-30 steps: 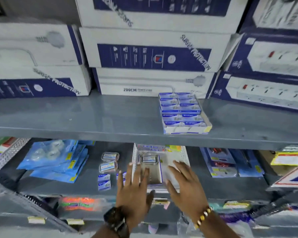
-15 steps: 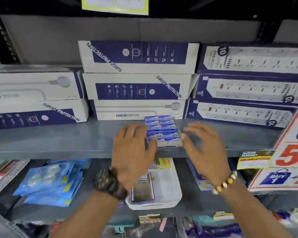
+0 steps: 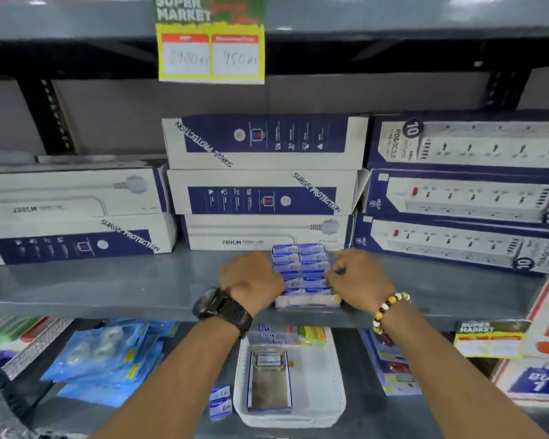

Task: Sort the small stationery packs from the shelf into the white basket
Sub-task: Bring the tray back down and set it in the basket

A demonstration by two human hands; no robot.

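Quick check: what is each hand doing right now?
Left hand: curled against the left side of the tray of small packs.
Right hand: curled against its right side.

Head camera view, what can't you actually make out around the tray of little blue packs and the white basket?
- Small blue packs: print too blurred to read; left hand and right hand cover the tray's sides.
- Fingers: curled behind the knuckles, so the grip cannot be told.
- White basket: far end hidden by the shelf edge.
- Price tag: handwritten figures smeared.
- Arms: cut off by the bottom edge.
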